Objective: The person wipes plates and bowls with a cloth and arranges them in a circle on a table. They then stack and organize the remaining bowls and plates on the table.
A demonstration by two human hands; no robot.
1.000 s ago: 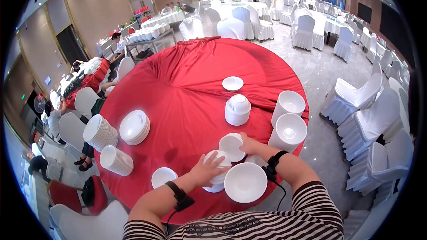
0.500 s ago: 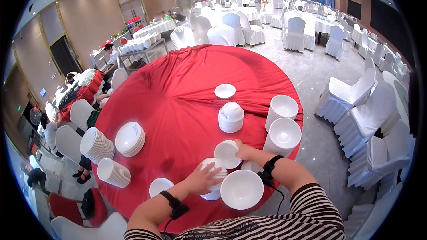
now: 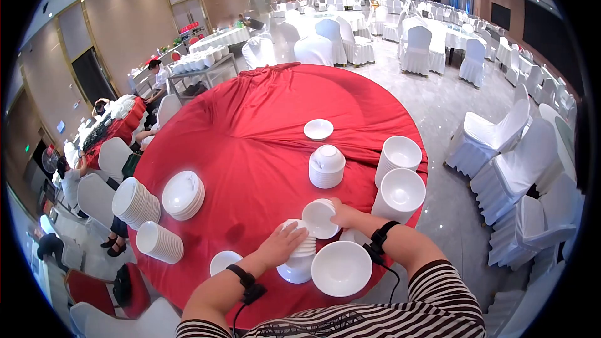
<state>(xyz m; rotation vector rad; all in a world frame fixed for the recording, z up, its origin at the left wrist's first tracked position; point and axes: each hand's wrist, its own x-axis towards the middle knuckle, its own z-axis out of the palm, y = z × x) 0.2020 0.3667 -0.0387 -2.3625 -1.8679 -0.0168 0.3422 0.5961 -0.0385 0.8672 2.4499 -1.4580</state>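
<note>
My left hand (image 3: 280,246) curves around the left side of a short stack of small white bowls (image 3: 305,249), its fingers near the top. The stack stands over a wider white bowl (image 3: 296,270). My right hand (image 3: 342,214) grips the right side of a second group of small white bowls (image 3: 318,220), tilted with the opening toward me; its fingertips are partly hidden. The two groups are side by side, almost touching. A large white bowl (image 3: 341,268) sits close in front of me, and another white piece is partly hidden under my right forearm.
Stacked deep bowls (image 3: 400,189) stand at the red table's (image 3: 269,119) right edge. Upside-down bowls (image 3: 327,166) and a small dish (image 3: 318,129) lie farther in. Plate stacks (image 3: 183,195) and a bowl stack (image 3: 160,243) are left. White-covered chairs (image 3: 491,122) and seated people surround the table.
My left hand has shifted slightly left and up along the small bowls, its fingers closer together. My right hand keeps its place on the tilted bowls. The view has shifted slightly.
</note>
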